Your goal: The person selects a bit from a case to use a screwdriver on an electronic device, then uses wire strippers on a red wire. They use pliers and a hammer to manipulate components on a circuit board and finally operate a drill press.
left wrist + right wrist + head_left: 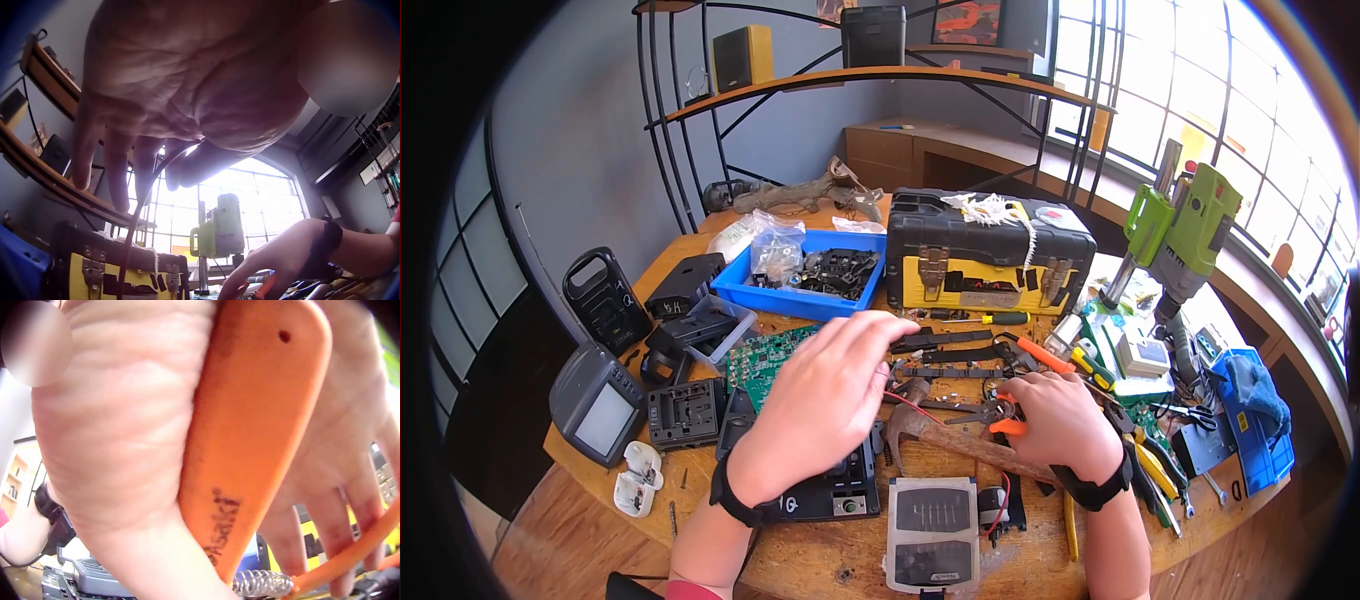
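Red thin wire (128, 242) runs up to the left hand (815, 395), which seems to pinch it between thumb and slightly bent fingers. The right hand (1065, 420) holds an orange-handled, spring-loaded tool (250, 425), one handle against the palm, fingers loosely over the other; its tip is hidden. That light grip could let the sprung handles twist, and with clutter so close, the tip might nick the wrong piece. The wire could snag on the rusty claw hammer (980, 445) lying just beneath, if pulled.

Scuffed, stained wood makes up the table (1040, 545). Farther back stand a shallow blue plastic tray (800, 302), a black-and-yellow toolbox (990, 248) and a green drill on a stand (1200, 220); beyond, a wood-and-black-metal shelf (880, 75), grey wall (570, 130) and bright gridded window (1250, 100).
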Demonstrator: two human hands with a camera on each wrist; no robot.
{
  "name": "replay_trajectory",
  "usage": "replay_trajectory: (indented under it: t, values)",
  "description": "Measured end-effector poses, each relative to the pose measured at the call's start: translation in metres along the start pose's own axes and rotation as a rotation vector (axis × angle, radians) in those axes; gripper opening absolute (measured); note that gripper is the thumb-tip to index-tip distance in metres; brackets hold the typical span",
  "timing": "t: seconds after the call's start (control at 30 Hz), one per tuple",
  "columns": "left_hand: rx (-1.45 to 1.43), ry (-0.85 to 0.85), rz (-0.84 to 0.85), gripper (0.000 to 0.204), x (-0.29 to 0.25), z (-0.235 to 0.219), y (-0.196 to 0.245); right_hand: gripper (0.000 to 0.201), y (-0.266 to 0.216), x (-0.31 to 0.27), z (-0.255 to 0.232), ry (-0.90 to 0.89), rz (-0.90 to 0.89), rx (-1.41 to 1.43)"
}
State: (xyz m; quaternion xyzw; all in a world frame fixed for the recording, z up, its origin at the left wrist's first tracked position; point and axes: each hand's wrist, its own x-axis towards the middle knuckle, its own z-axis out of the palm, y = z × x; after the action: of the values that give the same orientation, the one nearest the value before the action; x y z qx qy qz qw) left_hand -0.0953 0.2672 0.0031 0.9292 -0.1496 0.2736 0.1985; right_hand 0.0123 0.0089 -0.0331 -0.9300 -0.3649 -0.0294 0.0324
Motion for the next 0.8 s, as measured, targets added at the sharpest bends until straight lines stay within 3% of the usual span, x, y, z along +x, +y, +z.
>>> replay_trajectory:
  t: [0.23, 0.3, 0.4, 0.57, 0.63, 0.7, 0.77, 0.8]
  values:
    - [0.136, 0.041, -0.067, 0.040, -0.003, -0.025, -0.015, 0.046, 0.020, 0.012, 0.028, -0.033, 0.003, -0.085]
    - [0.171, 0.118, -0.054, 0.041, -0.007, -0.029, -0.014, 0.048, 0.022, 0.009, 0.029, 0.058, -0.041, -0.028]
    - [0.125, 0.095, -0.075, 0.042, -0.016, -0.034, -0.015, 0.049, 0.017, 0.004, 0.015, 0.191, -0.069, -0.064]
    - [-0.012, 0.073, -0.114, 0.042, -0.041, -0.025, -0.025, 0.044, 0.013, 0.001, 0.003, 0.178, -0.090, 0.067]
    - [0.001, 0.012, -0.117, 0.048, -0.050, -0.019, -0.033, 0.041, 0.007, -0.001, -0.002, 0.253, -0.107, 0.093]
    - [-0.655, 0.115, -0.320, 0.056, -0.054, -0.010, -0.042, 0.036, 0.002, -0.001, -0.005, 0.325, -0.131, 0.095]
    - [-0.876, 0.184, -0.361, 0.058, -0.053, -0.010, -0.053, 0.031, -0.007, -0.001, -0.018, 0.333, -0.143, 0.115]
    - [-0.846, 0.218, -0.360, 0.056, -0.055, -0.004, -0.062, 0.031, -0.011, -0.001, -0.021, 0.334, -0.151, 0.113]
